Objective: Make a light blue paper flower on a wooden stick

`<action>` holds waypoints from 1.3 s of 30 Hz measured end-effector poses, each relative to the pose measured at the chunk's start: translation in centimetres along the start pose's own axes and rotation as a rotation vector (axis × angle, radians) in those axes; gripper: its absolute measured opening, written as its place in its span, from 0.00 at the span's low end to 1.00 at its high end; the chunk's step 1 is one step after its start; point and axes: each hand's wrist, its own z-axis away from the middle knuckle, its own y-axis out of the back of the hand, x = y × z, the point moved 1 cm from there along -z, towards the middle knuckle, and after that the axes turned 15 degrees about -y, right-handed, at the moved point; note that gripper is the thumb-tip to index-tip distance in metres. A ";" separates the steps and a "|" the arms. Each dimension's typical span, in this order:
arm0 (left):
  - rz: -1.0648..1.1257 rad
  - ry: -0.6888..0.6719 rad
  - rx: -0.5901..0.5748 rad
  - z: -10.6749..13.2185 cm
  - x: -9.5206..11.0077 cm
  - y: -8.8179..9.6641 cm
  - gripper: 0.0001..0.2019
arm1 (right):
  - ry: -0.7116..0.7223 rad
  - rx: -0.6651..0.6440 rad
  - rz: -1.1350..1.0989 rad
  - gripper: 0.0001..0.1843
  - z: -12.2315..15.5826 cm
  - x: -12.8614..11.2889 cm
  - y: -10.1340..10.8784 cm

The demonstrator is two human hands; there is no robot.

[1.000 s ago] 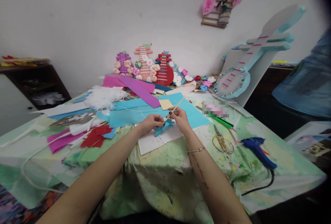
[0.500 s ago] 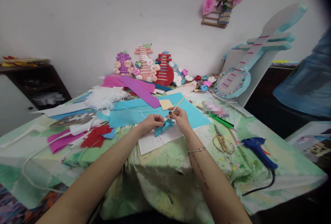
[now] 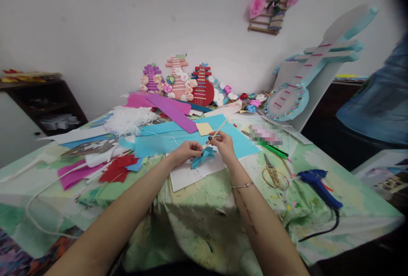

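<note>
My left hand [image 3: 186, 150] and my right hand [image 3: 224, 145] meet over a white sheet [image 3: 188, 173] near the table's middle. The fingers of both are curled. Between them sits a small blue paper piece [image 3: 202, 157], folded and pointed, pinched by my left fingers. My right hand grips a thin wooden stick [image 3: 218, 129] that slants up and away to the right, its lower end at the blue piece.
Gold scissors [image 3: 273, 174] and a blue glue gun [image 3: 317, 185] lie to the right. Large blue paper sheets [image 3: 178, 138], purple strips [image 3: 174, 112], red scraps [image 3: 116, 169] and white fluff [image 3: 129, 119] cover the left and back. Small paper guitars [image 3: 188, 82] stand by the wall; a big blue one [image 3: 306, 78] leans at right.
Almost nothing has changed. My right hand has shifted very slightly, and the stick stays at the same slant.
</note>
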 end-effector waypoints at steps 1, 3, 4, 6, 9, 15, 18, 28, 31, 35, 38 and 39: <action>-0.001 0.001 0.000 0.0 0.0 0.0 0.11 | 0.001 0.006 0.001 0.17 0.0 0.0 0.0; -0.002 0.000 0.001 0.0 0.0 0.1 0.11 | 0.003 0.015 -0.002 0.17 0.0 -0.1 0.0; -0.002 0.000 0.002 0.0 -0.1 0.1 0.11 | 0.004 0.016 -0.006 0.17 0.0 -0.1 0.1; -0.005 0.001 0.000 0.0 -0.1 0.1 0.11 | 0.007 0.015 -0.013 0.16 0.0 -0.1 0.1; -0.008 -0.004 -0.009 0.0 -0.1 0.1 0.11 | 0.018 0.019 -0.016 0.14 -0.1 -0.2 0.2; 0.015 0.001 -0.010 0.0 0.2 0.0 0.11 | 0.023 0.007 -0.059 0.13 -0.2 -0.2 0.1; 0.009 -0.003 -0.016 0.0 0.0 0.1 0.10 | 0.030 0.010 -0.066 0.14 -0.2 -0.2 0.2; 0.082 0.013 0.012 0.1 0.2 0.2 0.11 | 0.146 0.348 -0.149 0.17 -1.2 -0.2 2.8; 0.196 0.024 0.040 0.2 0.3 0.2 0.12 | 0.161 0.424 -0.201 0.17 -1.2 -0.4 3.5; 0.354 0.003 0.073 0.1 0.2 0.6 0.11 | 0.179 0.317 -0.266 0.16 -0.9 -0.8 3.2; 0.417 -0.012 0.107 0.1 0.0 0.9 0.11 | 0.175 0.159 -0.231 0.20 -0.7 -0.9 2.5; 0.433 -0.014 0.114 0.0 -0.1 1.0 0.11 | 0.170 0.131 -0.207 0.22 -0.7 -1.0 2.3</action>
